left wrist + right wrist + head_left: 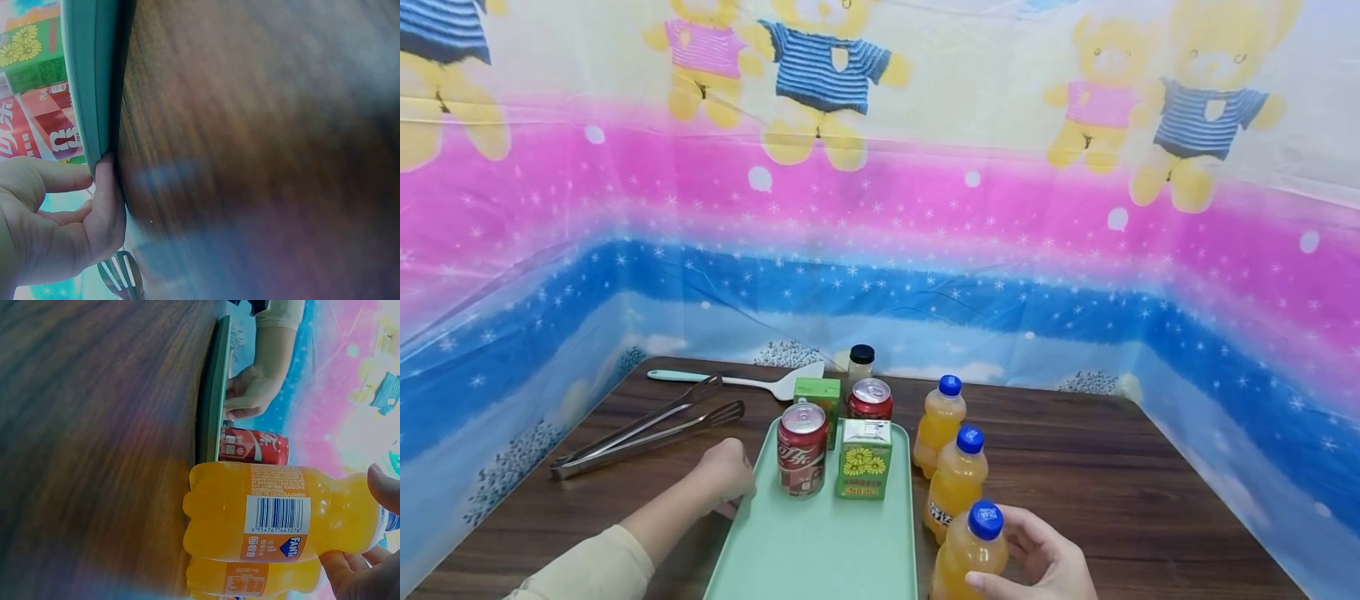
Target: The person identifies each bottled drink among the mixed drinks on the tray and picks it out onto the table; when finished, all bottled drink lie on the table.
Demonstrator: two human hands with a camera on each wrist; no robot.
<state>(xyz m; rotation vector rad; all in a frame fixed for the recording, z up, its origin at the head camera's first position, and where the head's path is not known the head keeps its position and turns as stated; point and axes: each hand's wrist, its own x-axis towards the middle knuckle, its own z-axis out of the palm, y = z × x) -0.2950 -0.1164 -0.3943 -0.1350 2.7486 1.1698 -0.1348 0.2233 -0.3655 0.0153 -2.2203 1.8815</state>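
Note:
My left hand (724, 473) pinches the left rim of a pale green tray (812, 550); in the left wrist view thumb and fingers close on the tray's edge (89, 81). On the tray stand two red soda cans, the nearer one (801, 458) at the left, and two green drink cartons, the front one (864, 462) printed with yellow flowers. Right of the tray, my right hand (1043, 557) holds the nearest orange soda bottle (966, 554) near its neck, thumb on one side and fingers on the other. This bottle (219, 509) stands upright, its blue cap partly hidden in the right wrist view.
Two more orange soda bottles, the middle one (957, 483) and the far one (942, 421), line the tray's right side. Metal tongs (640, 429) lie at the left. Behind are a spatula (790, 383) and a black-lidded jar (861, 360). A printed curtain (910, 275) surrounds the wooden table (1120, 483).

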